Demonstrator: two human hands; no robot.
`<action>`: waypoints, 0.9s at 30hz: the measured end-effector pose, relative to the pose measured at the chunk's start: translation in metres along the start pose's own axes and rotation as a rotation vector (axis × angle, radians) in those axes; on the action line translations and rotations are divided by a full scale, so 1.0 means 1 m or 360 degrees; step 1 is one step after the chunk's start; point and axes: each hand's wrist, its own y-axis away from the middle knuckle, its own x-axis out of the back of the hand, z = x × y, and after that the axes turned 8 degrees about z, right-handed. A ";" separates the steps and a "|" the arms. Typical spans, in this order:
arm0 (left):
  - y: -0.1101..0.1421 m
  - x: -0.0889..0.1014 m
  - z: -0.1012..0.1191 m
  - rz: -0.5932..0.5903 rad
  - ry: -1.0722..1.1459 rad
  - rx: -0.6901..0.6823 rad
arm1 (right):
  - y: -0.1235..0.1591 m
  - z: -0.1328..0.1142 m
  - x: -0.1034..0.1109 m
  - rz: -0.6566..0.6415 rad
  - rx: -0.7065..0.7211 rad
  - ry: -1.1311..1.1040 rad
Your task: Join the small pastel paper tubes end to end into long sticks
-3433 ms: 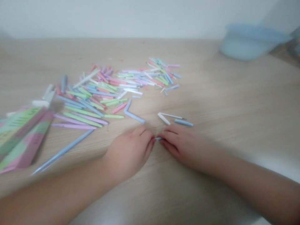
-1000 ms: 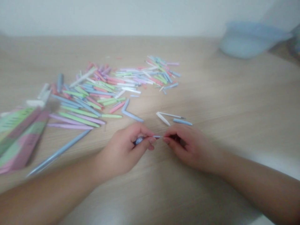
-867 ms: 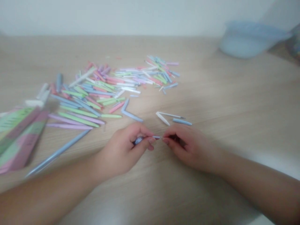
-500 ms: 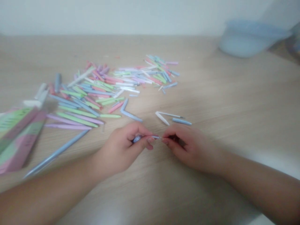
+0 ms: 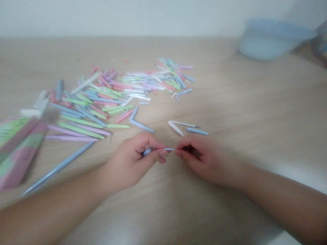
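My left hand (image 5: pixel 127 165) and right hand (image 5: pixel 206 160) are both pinched on one thin blue paper strip (image 5: pixel 169 149), low center of frame.

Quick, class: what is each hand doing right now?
Left hand: closed, holding the rolled end of a pale blue paper strip.
Right hand: closed, pinching the strip's other end.

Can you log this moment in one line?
left hand: holds blue paper strip | right hand: fingers at strip's end | table: coloured paper strips
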 end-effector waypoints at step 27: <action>-0.001 -0.001 0.001 0.0021 -0.0074 -0.0009 | 0.000 0.002 -0.002 0.0022 -0.0111 -0.0084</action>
